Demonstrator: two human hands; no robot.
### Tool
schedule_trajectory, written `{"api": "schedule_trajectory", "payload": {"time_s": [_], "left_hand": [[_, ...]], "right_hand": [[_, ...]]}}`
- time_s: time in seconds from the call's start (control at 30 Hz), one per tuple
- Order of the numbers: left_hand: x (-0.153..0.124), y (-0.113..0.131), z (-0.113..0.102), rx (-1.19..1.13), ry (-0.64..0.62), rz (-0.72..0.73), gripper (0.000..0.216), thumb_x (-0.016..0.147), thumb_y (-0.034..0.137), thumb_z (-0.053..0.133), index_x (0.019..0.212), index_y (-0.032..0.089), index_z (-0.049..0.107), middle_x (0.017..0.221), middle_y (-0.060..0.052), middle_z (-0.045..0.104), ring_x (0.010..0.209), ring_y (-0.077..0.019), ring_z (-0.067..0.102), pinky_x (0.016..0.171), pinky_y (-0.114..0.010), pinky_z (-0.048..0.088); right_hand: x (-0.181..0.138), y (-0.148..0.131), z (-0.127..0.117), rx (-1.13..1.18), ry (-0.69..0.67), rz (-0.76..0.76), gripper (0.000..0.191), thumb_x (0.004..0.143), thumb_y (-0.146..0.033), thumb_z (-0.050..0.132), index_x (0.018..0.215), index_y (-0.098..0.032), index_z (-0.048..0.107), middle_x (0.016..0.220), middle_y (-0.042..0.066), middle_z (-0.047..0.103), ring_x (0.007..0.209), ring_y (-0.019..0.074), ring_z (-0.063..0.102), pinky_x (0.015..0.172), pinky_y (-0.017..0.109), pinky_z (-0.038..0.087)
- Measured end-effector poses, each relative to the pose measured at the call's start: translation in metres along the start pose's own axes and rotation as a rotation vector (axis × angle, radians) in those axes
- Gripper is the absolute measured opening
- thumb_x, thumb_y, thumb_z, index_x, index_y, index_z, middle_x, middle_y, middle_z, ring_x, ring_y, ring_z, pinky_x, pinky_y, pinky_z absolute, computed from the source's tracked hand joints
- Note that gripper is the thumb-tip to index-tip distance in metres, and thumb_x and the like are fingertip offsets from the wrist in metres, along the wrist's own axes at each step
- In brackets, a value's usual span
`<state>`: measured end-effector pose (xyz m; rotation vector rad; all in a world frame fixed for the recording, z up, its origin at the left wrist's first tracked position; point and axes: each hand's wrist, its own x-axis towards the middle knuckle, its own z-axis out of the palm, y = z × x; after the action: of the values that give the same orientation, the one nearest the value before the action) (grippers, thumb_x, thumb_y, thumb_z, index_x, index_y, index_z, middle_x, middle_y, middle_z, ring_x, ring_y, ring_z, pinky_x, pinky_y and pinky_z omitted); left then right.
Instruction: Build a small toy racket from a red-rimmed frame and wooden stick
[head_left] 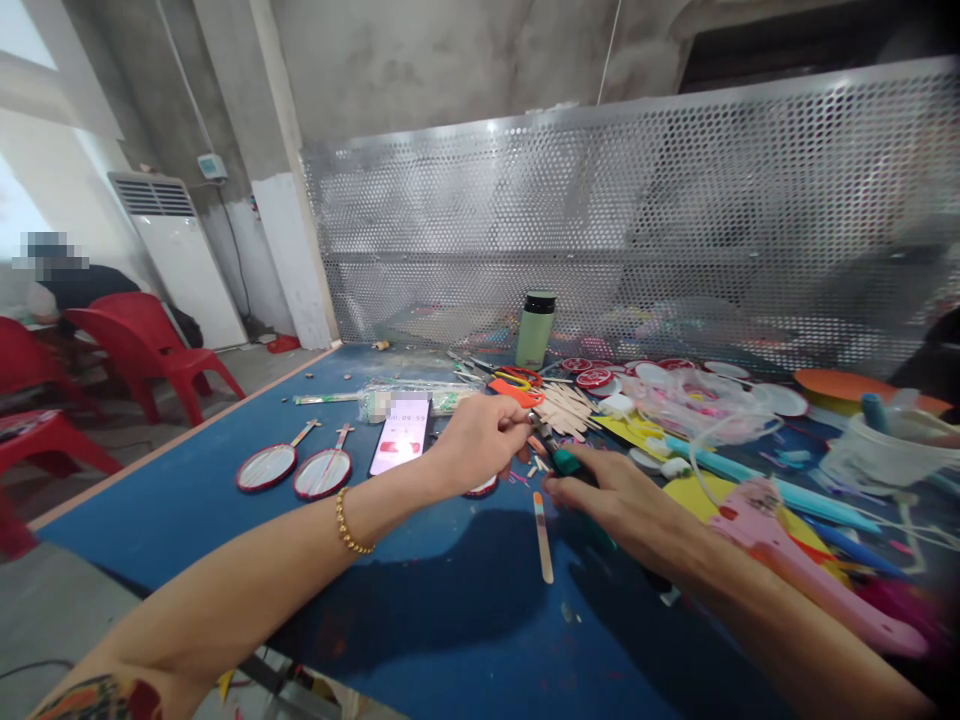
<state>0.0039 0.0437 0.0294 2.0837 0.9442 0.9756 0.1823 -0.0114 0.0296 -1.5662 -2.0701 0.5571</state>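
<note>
My left hand (480, 435) is closed in a pinch on a small wooden stick piece held over the blue table (225, 480). My right hand (607, 490) grips a green-handled cutter (559, 455) whose jaws meet the stick at my left fingertips. Below them a loose popsicle stick (543, 535) lies on the table, with small cut bits around it. A pile of wooden sticks (564, 408) and orange scissors (516, 390) lie just beyond my hands.
A phone (401, 432) with a lit screen lies left of my hands, beside two round red-rimmed paddles (296, 468). A green bottle (535, 330) stands at the back before a perforated metal screen. Craft clutter and a pink glue gun (795, 560) fill the right. Red chairs (142, 340) stand at left.
</note>
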Motion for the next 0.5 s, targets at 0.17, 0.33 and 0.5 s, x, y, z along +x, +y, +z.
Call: {"api": "schedule_trajectory", "payload": {"time_s": [0.17, 0.33, 0.5], "left_hand": [[0.0003, 0.0007, -0.002, 0.033, -0.015, -0.003, 0.025, 0.087, 0.01, 0.054, 0.064, 0.016, 0.062, 0.043, 0.006, 0.055, 0.04, -0.0096, 0.057, 0.054, -0.021, 0.044], [0.0004, 0.0009, -0.0046, 0.048, -0.038, 0.002, 0.026, 0.088, 0.009, 0.053, 0.064, 0.016, 0.063, 0.044, 0.005, 0.056, 0.041, -0.0091, 0.057, 0.054, -0.021, 0.044], [0.0007, 0.0009, -0.0048, 0.049, -0.045, 0.002, 0.026, 0.087, 0.008, 0.053, 0.064, 0.016, 0.062, 0.046, 0.006, 0.056, 0.042, -0.0087, 0.058, 0.053, -0.02, 0.043]], "right_hand": [[-0.0003, 0.0007, 0.0012, 0.0, 0.0, -0.005, 0.014, 0.082, -0.03, 0.049, 0.074, -0.021, 0.055, 0.071, -0.001, 0.058, 0.066, 0.0161, 0.047, 0.062, 0.029, 0.033], [-0.0008, 0.0004, 0.0024, -0.017, 0.021, -0.022, 0.015, 0.083, -0.031, 0.049, 0.074, -0.021, 0.054, 0.073, 0.0, 0.06, 0.067, 0.0161, 0.049, 0.062, 0.029, 0.032], [-0.0042, -0.0034, 0.0037, -0.057, 0.054, -0.018, 0.014, 0.084, -0.029, 0.047, 0.073, -0.021, 0.051, 0.073, 0.001, 0.06, 0.066, 0.0158, 0.05, 0.061, 0.028, 0.032]]}}
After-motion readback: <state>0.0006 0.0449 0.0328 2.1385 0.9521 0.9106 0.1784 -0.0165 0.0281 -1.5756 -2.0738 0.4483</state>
